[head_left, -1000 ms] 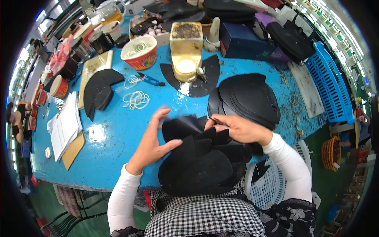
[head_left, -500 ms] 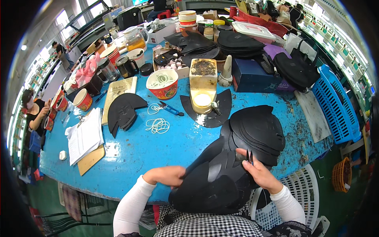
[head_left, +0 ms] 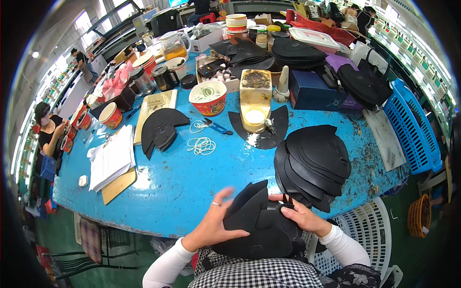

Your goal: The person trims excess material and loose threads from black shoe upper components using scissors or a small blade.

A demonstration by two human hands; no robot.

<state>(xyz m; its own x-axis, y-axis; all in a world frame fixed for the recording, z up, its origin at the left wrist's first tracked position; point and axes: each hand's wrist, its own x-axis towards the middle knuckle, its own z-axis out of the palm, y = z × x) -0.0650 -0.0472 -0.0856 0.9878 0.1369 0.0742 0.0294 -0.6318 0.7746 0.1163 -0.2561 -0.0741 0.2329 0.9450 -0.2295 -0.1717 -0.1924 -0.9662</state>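
Observation:
A folded black panel (head_left: pixel 259 225), leather-like with a pointed upper flap, rests on my lap against the table edge. My right hand (head_left: pixel 307 218) is closed on its right side. Dark pointed tips, like those of small snips (head_left: pixel 286 198), stick up between that hand's fingers; the rest of the tool is hidden. My left hand (head_left: pixel 213 223) wears a ring and lies at the panel's left side, fingers stretched and slightly blurred, the thumb lying over the front. Beyond my right hand lies a fanned stack of black panels (head_left: pixel 314 163).
A stained glue dispenser (head_left: pixel 254 103) stands on a black piece. Blue-handled snips (head_left: pixel 218 126), white cord (head_left: pixel 200 146), a paper tub (head_left: pixel 208 98), cut black pieces (head_left: pixel 163 127) and papers (head_left: pixel 113 156) are around it. A blue basket (head_left: pixel 413 127) stands right; a person (head_left: pixel 48 127) works far left.
My left hand has gone from a closed grip near the panel's left edge to spread fingers beside it. The panel's long left flap has swung up and in, apart from the stack.

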